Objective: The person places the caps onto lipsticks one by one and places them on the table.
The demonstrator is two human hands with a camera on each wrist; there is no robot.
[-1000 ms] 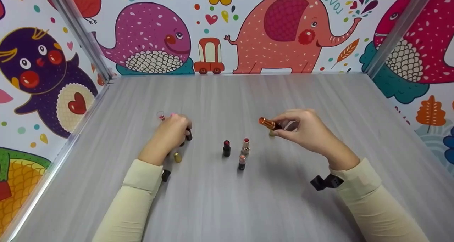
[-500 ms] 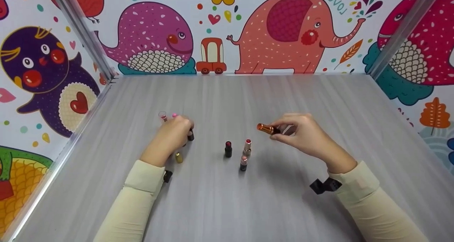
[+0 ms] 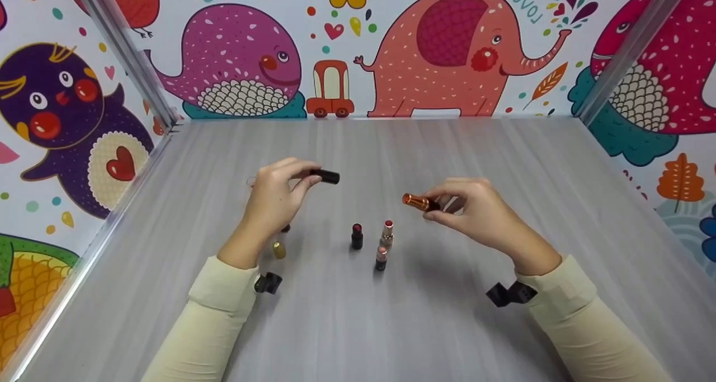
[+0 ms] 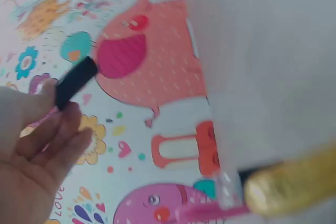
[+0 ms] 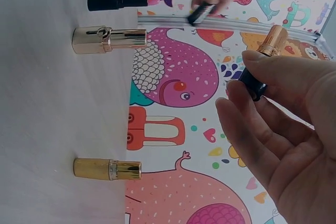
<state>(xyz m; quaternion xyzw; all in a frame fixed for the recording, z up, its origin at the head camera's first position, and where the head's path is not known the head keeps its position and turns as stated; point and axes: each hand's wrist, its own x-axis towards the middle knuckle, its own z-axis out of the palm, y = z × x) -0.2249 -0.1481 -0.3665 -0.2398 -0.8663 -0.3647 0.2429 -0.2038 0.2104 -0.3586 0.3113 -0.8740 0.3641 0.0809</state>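
Observation:
Thumb and fingers of my left hand (image 3: 277, 200) pinch a black lipstick cap (image 3: 327, 176) above the table's left half, its free end towards the right. My right hand (image 3: 475, 211) holds a lipstick (image 5: 263, 61) with a copper-gold upper part and a black base, tilted and off the table; its copper end faces left in the head view. Between the hands stand a black lipstick with a red tip (image 3: 357, 236), a gold one with a red tip (image 3: 387, 234) and a black one with a pink tip (image 3: 381, 258).
A small gold cap (image 3: 279, 250) stands near the left wrist. Another gold lipstick (image 5: 107, 169) stands on the table in the right wrist view, hidden by the right hand from the head. Patterned panels (image 3: 240, 57) border the table (image 3: 363, 158).
My left hand has risen from the things at the left, bringing the black lipstick cap up and to the right. My right hand has shifted slightly left and nearer with its lipstick.

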